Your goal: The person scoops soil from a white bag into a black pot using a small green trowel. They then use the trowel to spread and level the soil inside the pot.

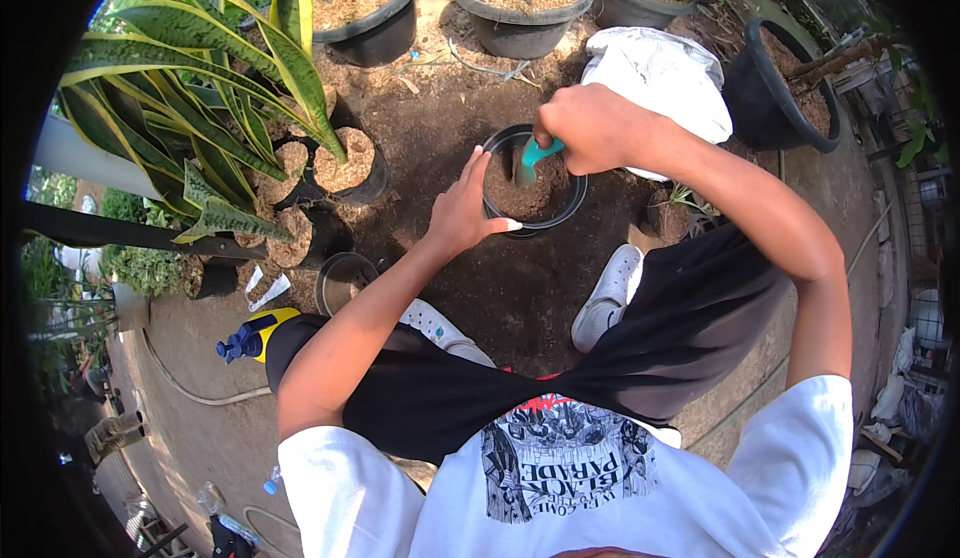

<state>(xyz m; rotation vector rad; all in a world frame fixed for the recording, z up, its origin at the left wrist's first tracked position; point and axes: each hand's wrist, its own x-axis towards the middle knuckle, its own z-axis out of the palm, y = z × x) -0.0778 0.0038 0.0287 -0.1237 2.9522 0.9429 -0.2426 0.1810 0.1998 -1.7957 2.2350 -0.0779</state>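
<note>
My right hand is closed around the teal handle of a hand trowel, whose blade end is down in a round black plastic pot. Brown soil or growing mix lies inside this pot. At the pot's left rim rests my left hand, with the thumb on the near side and the fingers stretched towards the far side. Just beyond my right hand, a white sack stands on the ground. A small potted plant is to the right of the pot.
Snake plants in black pots crowd the left. Large pots with wood-shaving-like mulch line the far side, and another large pot stands right. An empty-looking small pot and a yellow-and-blue sprayer bottle are near my left leg. A hose crosses the floor.
</note>
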